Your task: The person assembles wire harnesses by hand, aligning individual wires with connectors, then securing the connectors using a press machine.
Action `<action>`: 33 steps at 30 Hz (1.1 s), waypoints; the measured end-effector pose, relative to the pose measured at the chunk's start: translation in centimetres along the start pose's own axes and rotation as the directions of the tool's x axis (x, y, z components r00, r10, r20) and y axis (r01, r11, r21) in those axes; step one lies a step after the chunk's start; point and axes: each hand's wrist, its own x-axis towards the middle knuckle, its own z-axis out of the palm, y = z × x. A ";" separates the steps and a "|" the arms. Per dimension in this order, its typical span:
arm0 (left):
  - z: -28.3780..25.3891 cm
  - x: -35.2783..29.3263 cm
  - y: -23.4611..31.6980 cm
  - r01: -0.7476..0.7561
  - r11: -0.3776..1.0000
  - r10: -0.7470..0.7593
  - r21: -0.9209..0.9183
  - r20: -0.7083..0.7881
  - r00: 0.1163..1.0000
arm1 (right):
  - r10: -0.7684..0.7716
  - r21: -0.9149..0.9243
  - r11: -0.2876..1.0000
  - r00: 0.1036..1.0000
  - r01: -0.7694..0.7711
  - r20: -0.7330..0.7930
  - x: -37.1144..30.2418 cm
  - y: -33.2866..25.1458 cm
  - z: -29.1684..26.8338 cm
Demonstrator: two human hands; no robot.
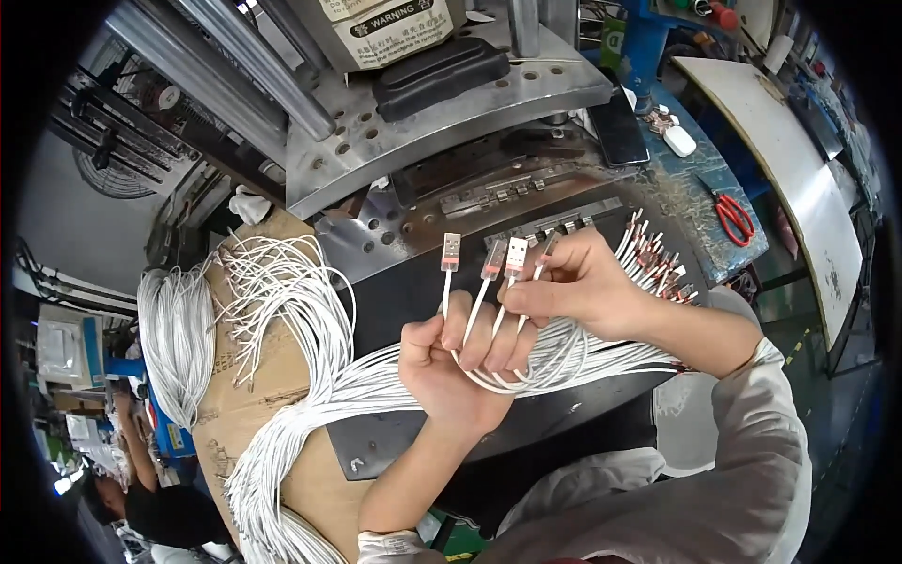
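Note:
My left hand [458,376] is closed round several white USB cables [479,315], which pass between its fingers. Their USB plugs [451,252] stand up above the knuckles in a loose row, metal ends upward, with reddish bands at the base. At the right end of the row, my right hand [597,287] pinches one of these cables at its plug, thumb and fingers together. Below and behind both hands lies a thick bundle of white cables [376,381] across a black surface. The bundle's other plug ends [653,263] fan out beyond my right hand.
Ahead stands a press with a thick metal plate [432,136] and steel columns [254,70]; metal mould strips [498,193] lie beneath. Coiled cables [177,329] rest on cardboard [221,376] at left. Red-handled scissors [733,218] and a phone [618,127] lie right. Another person [141,508] works far left.

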 end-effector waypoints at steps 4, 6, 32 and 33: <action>0.2 0.0 0.0 -0.028 0.996 0.035 0.085 -0.080 0.996 | 0.001 0.010 1.000 1.000 -0.001 -0.003 0.1 0.3 0.1; -0.3 -0.1 0.2 -0.014 0.997 0.016 0.071 -0.019 1.000 | -0.003 0.000 1.000 1.000 0.003 0.011 0.2 0.7 -0.1; 1.2 1.9 -5.7 -0.165 -0.867 -0.052 0.471 0.244 0.968 | 0.242 -0.833 0.547 0.968 -0.080 0.066 2.9 -2.9 -9.8; 1.0 1.6 -5.6 -0.190 -0.865 -0.074 0.465 0.256 0.964 | 0.238 -0.830 0.552 0.969 -0.079 0.067 3.7 -3.2 -10.0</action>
